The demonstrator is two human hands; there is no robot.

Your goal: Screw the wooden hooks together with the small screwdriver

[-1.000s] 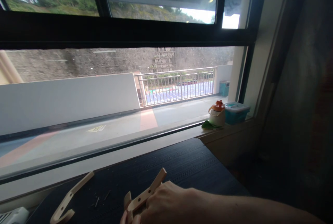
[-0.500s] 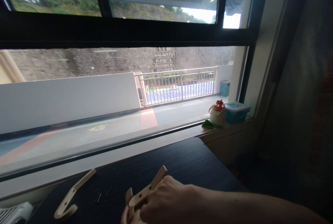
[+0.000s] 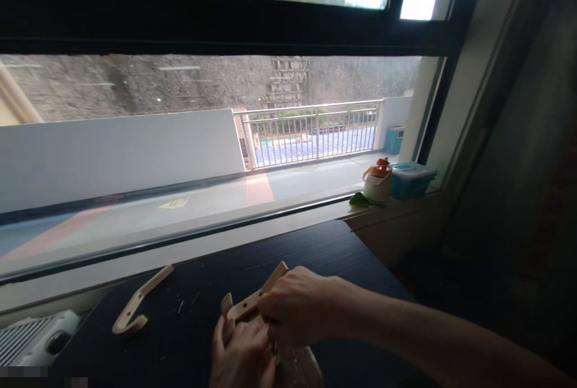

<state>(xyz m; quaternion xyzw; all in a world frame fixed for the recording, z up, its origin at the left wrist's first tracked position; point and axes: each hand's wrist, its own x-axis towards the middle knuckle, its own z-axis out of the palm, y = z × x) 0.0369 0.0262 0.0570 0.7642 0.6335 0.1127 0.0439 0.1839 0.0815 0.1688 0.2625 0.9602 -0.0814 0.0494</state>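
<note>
The left hand (image 3: 243,349) rose into fuller view, gripping a wooden hook (image 3: 244,306); the right hand (image 3: 297,304) clenched against it. A loose hook (image 3: 130,308) lay lower left.

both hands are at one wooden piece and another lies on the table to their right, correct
Wrong side: in the head view, the other wooden piece lies on the table to the left of the left hand and right hand.

A pale, bent, pierced wooden piece (image 3: 252,302) is held slantwise over the black table (image 3: 333,249).
</note>
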